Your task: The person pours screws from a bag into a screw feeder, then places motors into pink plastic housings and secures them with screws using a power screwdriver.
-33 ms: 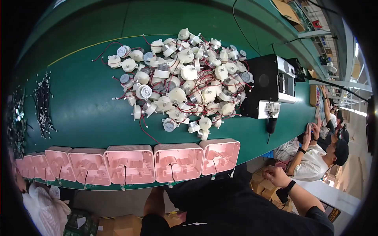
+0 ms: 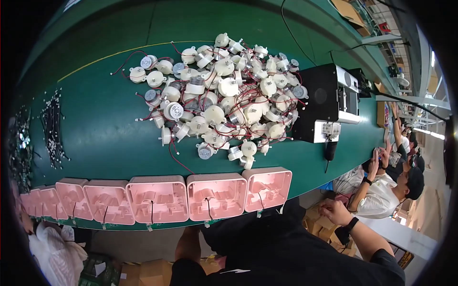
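My right hand [image 2: 336, 212] is off the table's front edge to the right, fingers curled in, with nothing visible in them. A dark watch [image 2: 352, 224] sits on that wrist. On the left, my forearm [image 2: 189, 245] reaches up to the table's front edge, where the hand is hidden from sight. Nearest to it stand open pink plastic housings [image 2: 160, 214], lined up along the edge. Each of the closer ones has a dark cable inside and a small connector [image 2: 150, 228] hanging over the front. The rightmost housing [image 2: 268, 207] is closest to my right hand.
White geared motors [image 2: 214, 114] with red and black wires lie heaped mid-table. Beyond them at the right is a black and silver machine [image 2: 324, 102]. Bundled black cables [image 2: 52, 126] lie at the left. Co-workers [image 2: 381, 193] sit along the right; a white sleeve [image 2: 55, 255] shows lower left.
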### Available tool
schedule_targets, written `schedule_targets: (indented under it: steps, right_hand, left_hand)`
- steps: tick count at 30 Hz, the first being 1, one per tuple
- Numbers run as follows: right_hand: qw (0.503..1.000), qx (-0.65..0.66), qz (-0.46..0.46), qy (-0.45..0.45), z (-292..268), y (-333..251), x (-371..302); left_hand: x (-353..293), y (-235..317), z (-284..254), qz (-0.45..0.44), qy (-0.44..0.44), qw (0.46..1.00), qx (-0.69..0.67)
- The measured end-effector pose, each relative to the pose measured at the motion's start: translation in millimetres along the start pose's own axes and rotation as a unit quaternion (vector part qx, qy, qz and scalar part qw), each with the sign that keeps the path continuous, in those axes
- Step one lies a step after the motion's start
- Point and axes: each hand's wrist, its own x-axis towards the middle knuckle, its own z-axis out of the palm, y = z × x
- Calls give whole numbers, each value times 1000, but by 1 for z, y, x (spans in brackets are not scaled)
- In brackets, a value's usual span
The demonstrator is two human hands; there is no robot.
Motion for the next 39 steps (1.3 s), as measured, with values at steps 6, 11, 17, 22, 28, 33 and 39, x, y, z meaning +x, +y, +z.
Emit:
schedule_targets:
  steps: [6,11,17,22,28,33,39]
  right_hand:
    - [999,30,-45,-2,21,10,30]
    - [990,16,-134,31,52,5,51]
    - [976,7,-213,36,81,6,80]
    - [965,-4,-251,82,92,38,62]
    - [946,21,-304,108,133,86,86]
    - [967,-5,-243,69,183,138,103]
    - [917,348,-154,-119,202,189,120]
  left_hand:
    - [-20,-9,-58,-49,41,998,5]
    - [-13,-19,-105,-60,79,995,5]
    - [-55,-57,-162,-62,173,983,-9]
    - [-109,62,-153,-45,362,883,-294]
    - [-121,71,-126,-12,382,876,-295]
    - [-99,35,-127,-7,324,903,-282]
    - [-97,10,-124,-159,265,923,-229]
